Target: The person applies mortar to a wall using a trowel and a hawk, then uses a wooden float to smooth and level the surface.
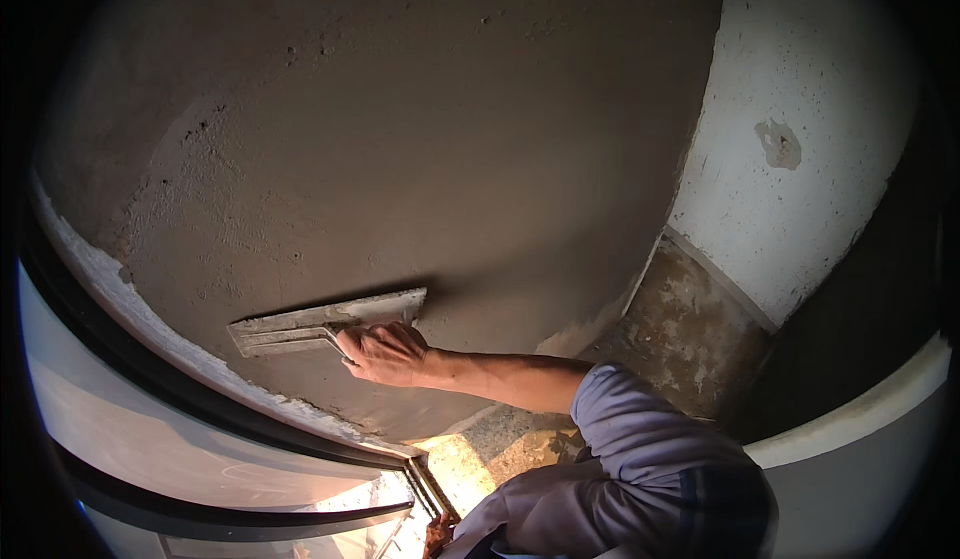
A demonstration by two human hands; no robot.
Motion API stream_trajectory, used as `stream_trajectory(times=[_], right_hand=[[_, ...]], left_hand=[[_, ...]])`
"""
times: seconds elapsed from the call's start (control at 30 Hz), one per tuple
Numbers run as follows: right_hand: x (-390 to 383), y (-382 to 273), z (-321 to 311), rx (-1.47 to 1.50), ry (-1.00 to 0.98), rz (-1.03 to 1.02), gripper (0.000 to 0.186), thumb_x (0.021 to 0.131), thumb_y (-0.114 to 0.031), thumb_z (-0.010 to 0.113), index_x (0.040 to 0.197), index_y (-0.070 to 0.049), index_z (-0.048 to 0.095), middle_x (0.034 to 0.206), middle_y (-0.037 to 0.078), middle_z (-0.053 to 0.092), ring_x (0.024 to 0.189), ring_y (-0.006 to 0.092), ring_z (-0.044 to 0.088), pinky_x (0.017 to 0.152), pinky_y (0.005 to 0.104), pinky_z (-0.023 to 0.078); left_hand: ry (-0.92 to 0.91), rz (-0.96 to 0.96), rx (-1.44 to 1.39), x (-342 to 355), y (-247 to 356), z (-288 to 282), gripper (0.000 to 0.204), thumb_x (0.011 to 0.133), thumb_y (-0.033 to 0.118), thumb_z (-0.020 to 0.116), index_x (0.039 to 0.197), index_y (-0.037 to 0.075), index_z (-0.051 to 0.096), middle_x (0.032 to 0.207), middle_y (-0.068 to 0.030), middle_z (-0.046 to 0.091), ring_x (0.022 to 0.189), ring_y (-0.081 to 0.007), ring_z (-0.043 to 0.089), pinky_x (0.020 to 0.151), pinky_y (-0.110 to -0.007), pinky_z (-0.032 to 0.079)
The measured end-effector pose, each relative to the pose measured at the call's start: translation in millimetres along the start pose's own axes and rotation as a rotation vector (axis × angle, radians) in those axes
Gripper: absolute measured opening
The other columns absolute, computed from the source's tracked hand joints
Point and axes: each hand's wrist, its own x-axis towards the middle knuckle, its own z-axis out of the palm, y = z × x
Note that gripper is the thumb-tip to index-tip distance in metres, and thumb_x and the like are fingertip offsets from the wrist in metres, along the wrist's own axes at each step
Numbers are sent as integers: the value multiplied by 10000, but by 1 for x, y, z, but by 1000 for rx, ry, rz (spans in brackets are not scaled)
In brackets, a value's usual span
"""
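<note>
- Grey sleeve [630, 409], bunched near the elbow, came in from the lower right.
- Right hand [385, 354] was closed round the handle of a trowel [325, 324]. Left hand was out of view, couldn't tell its state.
- Trowel sat near the lower-left edge of the plastered wall [450, 159]: long blade, smeared, shadow along its top. Full contact unclear.
- Plastered wall was smooth mid-area, pitted up-left of the blade.
- Dark frame [190, 387] curved along its lower-left edge.
- White section [790, 199] stood past its right edge, one grey patch.
</note>
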Motion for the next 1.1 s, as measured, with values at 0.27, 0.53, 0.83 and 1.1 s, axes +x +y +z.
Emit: stream_trajectory(times=[0.27, 0.53, 0.83, 1.1], right_hand=[[-23, 131, -130, -206, 330, -17, 367, 846, -308, 717, 893, -64, 446, 615, 77, 573, 490, 183, 605, 406, 319, 528], [-67, 283, -288, -248, 602, 101, 281, 862, -233, 701, 841, -30, 508, 572, 81, 573, 433, 163, 579, 345, 284, 480], [-147, 465, -436, -127, 868, 318, 294, 938, -221, 600, 1012, 38, 481, 684, 182, 651, 575, 272, 680, 463, 355, 534], [-229, 498, -481, 64, 809, 273, 314, 928, -294, 642, 1018, 4, 596, 864, 140, 672, 808, 220, 682, 691, 339, 542]], left_hand=[[29, -98, -12, 5, 111, 54, 461, 978, 435, 544, 1194, 29, 579, 957, -112, 666, 800, -235, 665, 680, -340, 544], [51, -86, 15, 26, 155, 172, 469, 978, 439, 541, 1215, 36, 567, 1000, -124, 650, 837, -242, 657, 706, -351, 539], [98, -53, -8, 12, 197, 313, 478, 978, 445, 538, 1238, 43, 553, 1049, -138, 632, 879, -249, 648, 736, -365, 533], [223, -65, -62, -24, 176, 335, 488, 979, 449, 536, 1259, 50, 540, 1092, -151, 615, 916, -256, 640, 762, -376, 528]])
